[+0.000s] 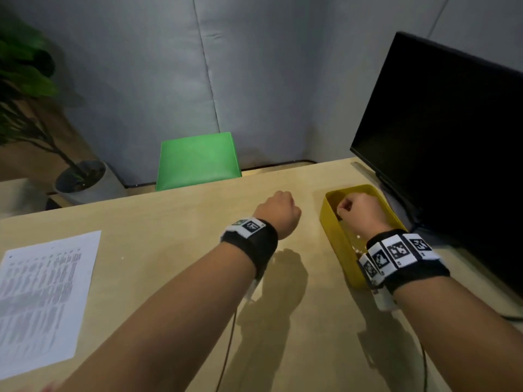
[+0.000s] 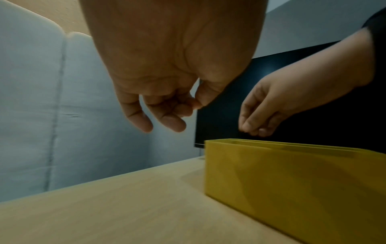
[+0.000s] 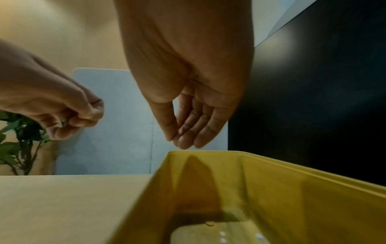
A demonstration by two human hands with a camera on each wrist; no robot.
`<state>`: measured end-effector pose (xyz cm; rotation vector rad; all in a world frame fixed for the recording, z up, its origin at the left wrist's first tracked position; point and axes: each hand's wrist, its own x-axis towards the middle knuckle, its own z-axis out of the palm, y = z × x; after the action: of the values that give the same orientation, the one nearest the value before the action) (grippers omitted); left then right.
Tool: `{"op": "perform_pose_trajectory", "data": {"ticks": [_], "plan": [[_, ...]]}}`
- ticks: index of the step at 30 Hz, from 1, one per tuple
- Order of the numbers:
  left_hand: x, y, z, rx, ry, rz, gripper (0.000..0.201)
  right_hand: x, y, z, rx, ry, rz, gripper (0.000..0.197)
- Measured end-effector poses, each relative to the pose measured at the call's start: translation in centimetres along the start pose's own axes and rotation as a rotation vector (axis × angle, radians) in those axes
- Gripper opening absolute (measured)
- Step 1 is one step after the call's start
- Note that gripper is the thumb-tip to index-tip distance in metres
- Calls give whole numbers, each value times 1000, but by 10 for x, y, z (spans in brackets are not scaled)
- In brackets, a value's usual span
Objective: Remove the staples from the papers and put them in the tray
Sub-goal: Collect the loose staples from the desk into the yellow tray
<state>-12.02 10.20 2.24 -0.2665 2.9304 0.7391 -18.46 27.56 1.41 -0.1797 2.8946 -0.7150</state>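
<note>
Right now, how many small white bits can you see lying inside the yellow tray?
3 in the right wrist view, all on the floor of the yellow tray: two close together, one further right. The picture's lower edge may hide more.

The tray (image 1: 334, 224) is sitting near the desk's (image 1: 169, 278) far right corner, just before the monitor (image 1: 441, 142). The papers (image 1: 42, 301) are lying at the left edge. A chair (image 1: 198, 161) and plant (image 1: 25, 108) are standing behind the far edge.

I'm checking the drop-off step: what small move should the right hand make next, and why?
Probably part the fingers to drop whatever it carries. The right hand hangs just above the open tray, fingertips bunched and pointing down; no staple is visible between them, so it may already be empty.
</note>
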Motion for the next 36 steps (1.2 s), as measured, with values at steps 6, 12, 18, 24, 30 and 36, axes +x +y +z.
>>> {"op": "perform_pose_trajectory", "data": {"ticks": [6,12,18,24,30,36], "plan": [[6,67,37,39,-62,157,31,-8,40,-21,-32,-5,55,13],[22,91,68,136,-76,208,27,-12,72,-29,33,-50,76,7],[37,87,74,225,-101,221,18,-9,90,-29,61,-118,95,18],[33,84,69,329,-22,282,26,-4,88,-30,86,-136,68,13],[12,68,55,236,37,234,28,-4,56,-29,75,-94,-72,15],[-12,-7,15,195,66,15,29,-6,-20,-5,81,-156,-275,17]]}}
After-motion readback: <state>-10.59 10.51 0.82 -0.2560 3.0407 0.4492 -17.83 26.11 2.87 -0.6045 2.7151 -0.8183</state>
